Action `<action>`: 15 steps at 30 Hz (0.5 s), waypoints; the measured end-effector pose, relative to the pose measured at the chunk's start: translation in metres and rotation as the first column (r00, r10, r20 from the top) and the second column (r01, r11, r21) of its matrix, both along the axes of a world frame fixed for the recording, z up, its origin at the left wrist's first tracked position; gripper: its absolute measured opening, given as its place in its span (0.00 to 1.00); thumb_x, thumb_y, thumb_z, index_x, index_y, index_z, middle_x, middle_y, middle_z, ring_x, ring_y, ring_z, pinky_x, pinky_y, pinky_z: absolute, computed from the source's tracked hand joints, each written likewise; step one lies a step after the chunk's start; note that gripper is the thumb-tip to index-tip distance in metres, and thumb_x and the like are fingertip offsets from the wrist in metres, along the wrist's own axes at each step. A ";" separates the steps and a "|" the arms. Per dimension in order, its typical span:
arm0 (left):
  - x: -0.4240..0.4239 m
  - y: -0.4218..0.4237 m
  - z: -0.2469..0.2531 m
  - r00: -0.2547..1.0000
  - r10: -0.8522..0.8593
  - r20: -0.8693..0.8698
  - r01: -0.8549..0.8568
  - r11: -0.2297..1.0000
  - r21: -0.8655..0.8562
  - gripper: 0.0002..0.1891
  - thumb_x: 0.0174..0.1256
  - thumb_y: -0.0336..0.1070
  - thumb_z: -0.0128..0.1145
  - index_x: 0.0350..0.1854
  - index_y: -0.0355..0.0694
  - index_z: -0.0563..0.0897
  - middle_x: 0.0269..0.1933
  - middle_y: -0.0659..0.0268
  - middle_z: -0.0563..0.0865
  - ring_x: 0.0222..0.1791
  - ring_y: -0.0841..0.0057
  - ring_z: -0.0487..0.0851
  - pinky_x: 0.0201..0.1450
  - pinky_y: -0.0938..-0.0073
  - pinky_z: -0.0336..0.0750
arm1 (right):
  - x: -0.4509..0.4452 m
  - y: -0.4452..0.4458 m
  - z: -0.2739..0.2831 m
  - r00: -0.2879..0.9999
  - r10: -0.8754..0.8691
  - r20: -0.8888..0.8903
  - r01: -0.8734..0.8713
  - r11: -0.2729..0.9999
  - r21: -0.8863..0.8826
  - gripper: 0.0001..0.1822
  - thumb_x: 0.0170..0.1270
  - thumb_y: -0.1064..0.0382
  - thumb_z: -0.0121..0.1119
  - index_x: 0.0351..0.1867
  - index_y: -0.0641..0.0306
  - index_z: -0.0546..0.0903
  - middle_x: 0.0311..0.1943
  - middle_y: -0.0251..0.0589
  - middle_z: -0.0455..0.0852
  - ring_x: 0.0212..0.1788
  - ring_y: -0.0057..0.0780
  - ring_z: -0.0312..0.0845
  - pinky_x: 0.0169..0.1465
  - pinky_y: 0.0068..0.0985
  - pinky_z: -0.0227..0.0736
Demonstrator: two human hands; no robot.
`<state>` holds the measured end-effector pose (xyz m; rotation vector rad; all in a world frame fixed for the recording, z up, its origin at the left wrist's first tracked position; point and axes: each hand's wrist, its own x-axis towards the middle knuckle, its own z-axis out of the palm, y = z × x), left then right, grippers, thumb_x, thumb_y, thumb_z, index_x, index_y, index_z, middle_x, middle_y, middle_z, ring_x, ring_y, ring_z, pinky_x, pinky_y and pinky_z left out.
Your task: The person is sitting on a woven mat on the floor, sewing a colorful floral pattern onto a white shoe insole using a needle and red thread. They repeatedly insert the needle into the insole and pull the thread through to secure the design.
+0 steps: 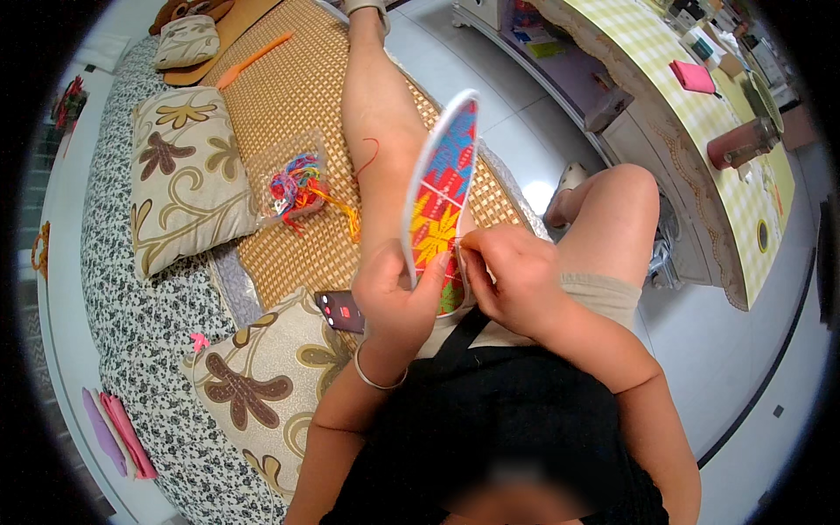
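Observation:
An embroidered insole with a white rim stands tilted over my lap. Its stitched face carries red, blue, yellow and green patterns. My left hand grips the lower left side, the thumb lying across the stitching. At the right edge, the bent fingers of my right hand are closed against the insole; any needle between the fingertips is too small to make out. A loose red thread lies over my left leg. Beside that leg, a clear plastic bag holds tangled coloured thread, some spilling out.
I sit on a woven mat with patterned cushions to the left. A smartphone lies by my left hand. An orange long-handled tool rests farther up. At right, a table with a checked cloth bears a bottle and pink pouch.

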<state>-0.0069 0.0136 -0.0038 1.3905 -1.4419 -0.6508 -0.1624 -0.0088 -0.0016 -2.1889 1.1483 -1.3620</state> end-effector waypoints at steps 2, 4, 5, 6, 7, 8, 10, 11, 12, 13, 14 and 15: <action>0.001 0.000 0.000 0.999 -0.001 -0.043 0.000 1.000 -0.017 0.06 0.53 0.27 0.67 0.28 0.32 0.81 0.26 0.57 0.82 0.26 0.68 0.80 0.31 0.70 0.73 | -0.004 0.002 0.006 0.999 -0.012 -0.038 0.013 1.000 0.019 0.10 0.48 0.75 0.66 0.33 0.66 0.79 0.25 0.46 0.80 0.25 0.42 0.78 0.28 0.31 0.73; -0.003 -0.001 0.003 0.997 -0.053 -0.047 0.052 0.998 -0.026 0.05 0.55 0.27 0.66 0.30 0.32 0.82 0.29 0.57 0.84 0.28 0.70 0.82 0.33 0.73 0.74 | -0.002 0.005 0.002 0.999 -0.008 -0.054 0.011 0.999 0.052 0.10 0.48 0.75 0.66 0.33 0.66 0.79 0.26 0.46 0.81 0.27 0.42 0.78 0.30 0.31 0.73; -0.005 -0.001 0.005 0.996 -0.079 -0.049 0.077 0.997 -0.030 0.05 0.56 0.26 0.66 0.31 0.32 0.83 0.30 0.58 0.84 0.29 0.71 0.82 0.35 0.74 0.75 | -0.002 0.005 0.001 0.998 -0.005 -0.062 0.010 0.998 0.069 0.09 0.49 0.74 0.66 0.33 0.66 0.80 0.26 0.45 0.81 0.28 0.42 0.78 0.31 0.31 0.73; -0.003 -0.001 0.003 0.994 -0.069 -0.084 0.070 0.998 0.008 0.05 0.57 0.26 0.65 0.33 0.31 0.83 0.32 0.58 0.85 0.32 0.72 0.83 0.38 0.74 0.75 | -0.003 0.004 0.005 0.998 -0.020 -0.052 0.022 0.999 0.043 0.08 0.50 0.72 0.66 0.32 0.65 0.80 0.27 0.45 0.81 0.30 0.42 0.77 0.33 0.32 0.72; 0.001 -0.001 0.001 0.991 -0.057 -0.118 0.063 0.997 0.047 0.06 0.58 0.25 0.64 0.36 0.31 0.83 0.35 0.58 0.86 0.35 0.73 0.84 0.40 0.74 0.76 | -0.006 0.000 0.011 0.999 -0.034 -0.042 0.035 0.999 0.017 0.06 0.51 0.70 0.65 0.31 0.64 0.80 0.27 0.44 0.81 0.32 0.42 0.77 0.35 0.33 0.72; 0.005 -0.001 0.000 0.987 -0.044 -0.152 0.058 0.995 0.086 0.07 0.59 0.24 0.62 0.39 0.31 0.83 0.37 0.59 0.87 0.38 0.74 0.84 0.43 0.75 0.76 | -0.009 -0.003 0.015 0.998 -0.048 -0.031 0.047 0.999 -0.008 0.05 0.52 0.68 0.65 0.31 0.63 0.81 0.28 0.43 0.80 0.33 0.42 0.76 0.37 0.33 0.72; 0.009 -0.006 0.003 0.874 -0.131 -0.467 0.200 0.974 0.102 0.11 0.60 0.21 0.60 0.46 0.31 0.81 0.43 0.59 0.86 0.44 0.74 0.83 0.49 0.73 0.76 | -0.020 -0.011 0.012 0.994 -0.099 0.053 0.095 0.992 0.078 0.04 0.53 0.68 0.65 0.31 0.62 0.82 0.30 0.43 0.81 0.36 0.42 0.76 0.40 0.32 0.70; 0.012 -0.008 0.004 0.777 -0.161 -0.608 0.271 0.958 0.092 0.14 0.61 0.20 0.59 0.49 0.31 0.80 0.46 0.59 0.86 0.47 0.74 0.83 0.52 0.72 0.76 | -0.027 -0.015 0.010 0.987 -0.128 0.094 0.116 0.986 0.123 0.04 0.53 0.68 0.65 0.31 0.62 0.83 0.31 0.43 0.82 0.37 0.42 0.75 0.41 0.32 0.70; 0.017 -0.007 0.004 0.770 -0.228 -0.595 0.347 0.933 0.091 0.18 0.61 0.17 0.57 0.55 0.31 0.77 0.48 0.60 0.84 0.52 0.72 0.81 0.56 0.70 0.75 | -0.033 -0.016 0.008 0.991 -0.030 0.127 -0.010 0.954 0.301 0.06 0.53 0.71 0.66 0.34 0.64 0.85 0.35 0.41 0.86 0.37 0.36 0.79 0.43 0.27 0.72; 0.017 -0.007 0.006 0.768 -0.268 -0.581 0.390 0.916 0.093 0.18 0.61 0.17 0.57 0.54 0.31 0.77 0.48 0.60 0.84 0.51 0.72 0.81 0.56 0.71 0.75 | -0.032 -0.016 0.008 0.933 -0.008 0.360 -0.203 0.814 0.544 0.07 0.52 0.72 0.66 0.35 0.64 0.85 0.36 0.41 0.86 0.38 0.34 0.80 0.44 0.27 0.73; 0.017 -0.006 0.009 0.765 -0.307 -0.567 0.431 0.897 0.096 0.18 0.61 0.16 0.57 0.54 0.31 0.77 0.48 0.60 0.84 0.51 0.73 0.81 0.56 0.71 0.75 | -0.028 -0.015 0.007 0.821 -0.061 0.568 -0.426 0.597 0.680 0.09 0.52 0.73 0.66 0.37 0.65 0.85 0.38 0.41 0.87 0.38 0.32 0.81 0.45 0.26 0.74; 0.016 -0.007 0.010 0.758 -0.344 -0.553 0.471 0.877 0.099 0.18 0.61 0.16 0.57 0.54 0.31 0.78 0.48 0.60 0.84 0.51 0.73 0.81 0.56 0.72 0.75 | -0.024 -0.014 0.005 0.673 -0.179 0.718 -0.644 0.335 0.687 0.10 0.52 0.74 0.66 0.38 0.66 0.85 0.40 0.41 0.87 0.39 0.30 0.82 0.47 0.25 0.75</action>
